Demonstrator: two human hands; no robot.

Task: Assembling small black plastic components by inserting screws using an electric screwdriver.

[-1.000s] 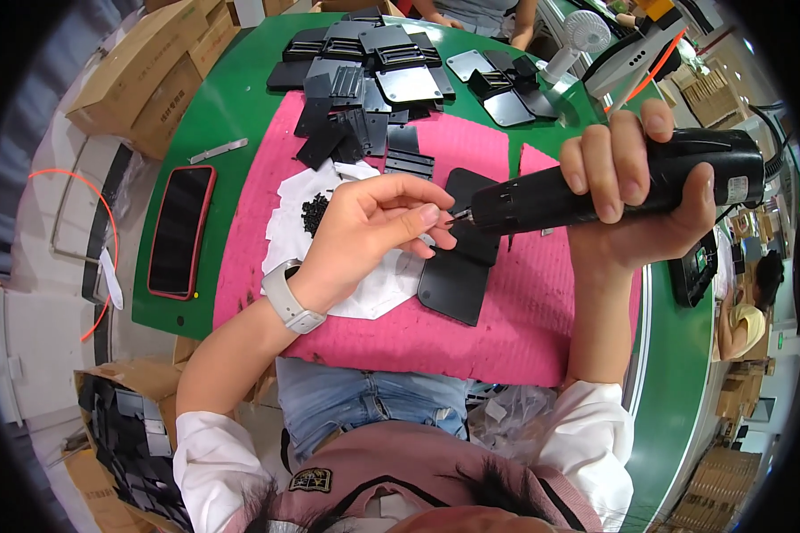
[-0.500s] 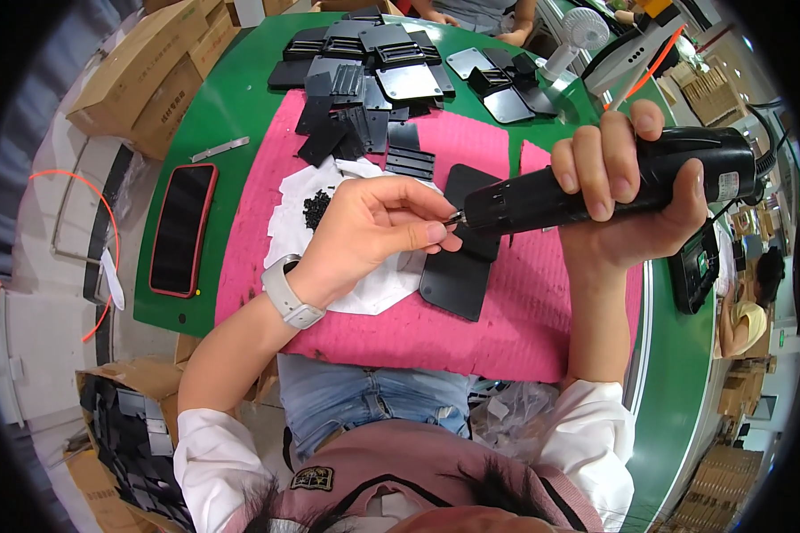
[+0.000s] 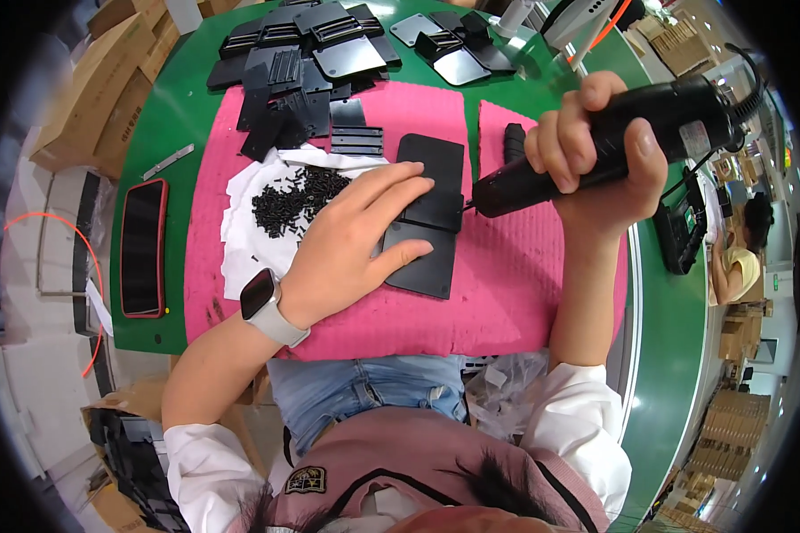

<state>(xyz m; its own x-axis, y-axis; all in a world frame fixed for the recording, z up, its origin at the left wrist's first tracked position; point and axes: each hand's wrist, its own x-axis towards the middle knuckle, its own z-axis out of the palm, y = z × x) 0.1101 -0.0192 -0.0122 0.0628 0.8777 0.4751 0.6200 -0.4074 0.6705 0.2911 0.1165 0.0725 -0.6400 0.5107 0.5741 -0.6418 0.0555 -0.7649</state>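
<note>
A black hinged panel [image 3: 428, 218] lies flat on the pink mat [image 3: 507, 293] under the left hand [image 3: 351, 244], whose fingers are spread and press it down. The right hand [image 3: 596, 155] is wrapped tight around a black electric screwdriver [image 3: 613, 138], its tip at the panel's right edge. Just left of the left hand, black screws [image 3: 293, 197] sit heaped on white cloth [image 3: 249, 240]. A dark phone [image 3: 142, 247] lies farther left on the green counter [image 3: 164, 107].
</note>
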